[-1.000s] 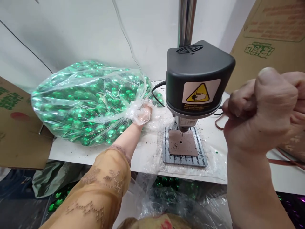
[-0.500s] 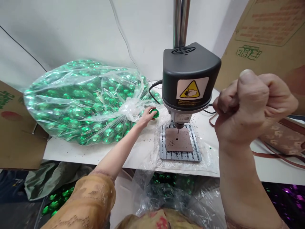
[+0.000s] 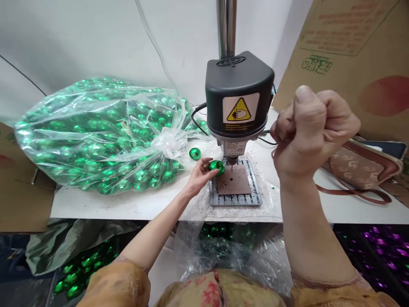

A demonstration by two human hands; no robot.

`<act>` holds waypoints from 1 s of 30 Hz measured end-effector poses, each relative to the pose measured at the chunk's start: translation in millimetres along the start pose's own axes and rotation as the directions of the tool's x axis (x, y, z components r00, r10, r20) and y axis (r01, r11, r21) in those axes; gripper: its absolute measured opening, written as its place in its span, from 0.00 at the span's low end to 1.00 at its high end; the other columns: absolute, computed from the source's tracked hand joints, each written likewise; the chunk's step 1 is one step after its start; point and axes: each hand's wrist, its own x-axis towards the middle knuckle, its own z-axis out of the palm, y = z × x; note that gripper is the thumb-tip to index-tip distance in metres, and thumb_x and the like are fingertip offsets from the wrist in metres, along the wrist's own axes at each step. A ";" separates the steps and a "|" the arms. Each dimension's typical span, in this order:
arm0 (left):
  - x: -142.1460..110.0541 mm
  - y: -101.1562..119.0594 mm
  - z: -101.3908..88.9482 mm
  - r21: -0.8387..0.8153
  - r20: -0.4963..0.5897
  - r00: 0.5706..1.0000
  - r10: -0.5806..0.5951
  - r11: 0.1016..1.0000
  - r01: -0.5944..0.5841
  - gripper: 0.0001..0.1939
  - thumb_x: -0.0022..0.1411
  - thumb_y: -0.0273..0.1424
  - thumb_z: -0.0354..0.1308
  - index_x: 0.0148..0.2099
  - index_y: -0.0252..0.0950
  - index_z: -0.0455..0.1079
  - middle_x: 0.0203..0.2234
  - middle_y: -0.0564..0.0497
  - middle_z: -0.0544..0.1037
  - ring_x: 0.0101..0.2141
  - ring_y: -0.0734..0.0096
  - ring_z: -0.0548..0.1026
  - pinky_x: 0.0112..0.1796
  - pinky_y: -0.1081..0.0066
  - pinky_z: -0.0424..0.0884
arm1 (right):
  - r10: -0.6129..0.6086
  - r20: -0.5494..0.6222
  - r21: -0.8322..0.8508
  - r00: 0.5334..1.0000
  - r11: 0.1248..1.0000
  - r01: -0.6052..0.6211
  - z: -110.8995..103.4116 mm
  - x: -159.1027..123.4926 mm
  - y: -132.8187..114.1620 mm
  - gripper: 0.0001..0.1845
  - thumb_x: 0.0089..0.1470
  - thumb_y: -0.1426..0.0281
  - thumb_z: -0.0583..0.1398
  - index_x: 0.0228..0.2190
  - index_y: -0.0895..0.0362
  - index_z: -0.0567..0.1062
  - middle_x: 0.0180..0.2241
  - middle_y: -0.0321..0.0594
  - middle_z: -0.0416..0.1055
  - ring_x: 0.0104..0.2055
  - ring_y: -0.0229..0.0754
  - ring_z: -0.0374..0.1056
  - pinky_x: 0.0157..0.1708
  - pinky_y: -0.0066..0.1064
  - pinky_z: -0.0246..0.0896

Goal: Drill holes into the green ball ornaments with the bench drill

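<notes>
My left hand pinches a shiny green faceted ball by its side. It holds the ball at the left edge of the drill press's base plate, left of the thin drill bit. Another green ball, a loose one, lies on the white table behind that hand. My right hand is closed in a fist at the right of the black drill press head. A thin metal lever runs from the head into this fist; its grip end is hidden by the fingers.
A tied clear bag of green balls fills the table's left. Cardboard boxes stand at both sides. At the right lies a patterned purse with a brown strap. Below the table edge are more green balls and purple balls.
My left hand has moved right and nearer, to the base plate with a green ball. A loose ball now lies about where it was. The right fist stays beside the drill head; the view has shifted.
</notes>
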 end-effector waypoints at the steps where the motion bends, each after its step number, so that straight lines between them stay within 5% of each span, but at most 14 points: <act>1: -1.6 -3.5 1.3 0.014 0.000 1.000 0.008 1.000 -0.008 0.33 0.47 0.44 0.77 0.50 0.36 0.69 0.41 0.48 0.79 0.44 0.65 0.77 0.49 0.64 0.71 | -0.001 0.001 -0.009 1.000 1.000 0.001 -0.2 -0.2 -0.1 0.23 0.58 0.71 0.59 0.17 0.54 0.54 0.13 0.26 0.51 0.15 0.27 0.49 0.17 0.27 0.41; 8: -9.5 -20.5 11.2 0.129 0.065 0.996 0.054 0.990 -0.062 0.32 0.52 0.46 0.73 0.52 0.36 0.68 0.45 0.45 0.78 0.46 0.62 0.76 0.48 0.64 0.71 | -0.022 0.014 0.024 1.000 0.999 0.022 -2.7 0.7 6.3 0.24 0.57 0.68 0.61 0.18 0.55 0.54 0.14 0.25 0.50 0.16 0.25 0.49 0.19 0.26 0.44; 16: -11.5 -23.1 23.2 0.404 0.096 0.981 0.167 0.894 -0.191 0.28 0.54 0.39 0.73 0.54 0.37 0.71 0.48 0.45 0.77 0.49 0.58 0.75 0.53 0.59 0.70 | -0.052 0.012 -0.011 0.999 0.999 0.053 -3.8 -1.0 8.7 0.25 0.59 0.67 0.60 0.18 0.55 0.53 0.15 0.27 0.48 0.16 0.25 0.49 0.20 0.26 0.44; 21: -13.1 -21.3 38.2 0.441 0.134 0.958 0.253 0.851 -0.287 0.24 0.54 0.35 0.72 0.52 0.38 0.70 0.45 0.47 0.76 0.48 0.60 0.75 0.50 0.61 0.72 | -0.061 0.024 0.012 0.998 0.998 0.061 -3.8 -1.0 8.6 0.24 0.59 0.68 0.60 0.18 0.55 0.53 0.14 0.27 0.48 0.16 0.26 0.48 0.20 0.27 0.42; 30: -17.4 -30.3 44.6 0.476 0.037 0.976 0.213 0.856 -0.205 0.27 0.52 0.35 0.74 0.52 0.39 0.69 0.47 0.45 0.77 0.49 0.56 0.77 0.51 0.56 0.74 | -0.053 0.022 -0.002 0.998 0.999 0.053 -4.4 -1.4 7.1 0.24 0.58 0.68 0.60 0.18 0.52 0.52 0.14 0.28 0.49 0.15 0.31 0.47 0.19 0.33 0.41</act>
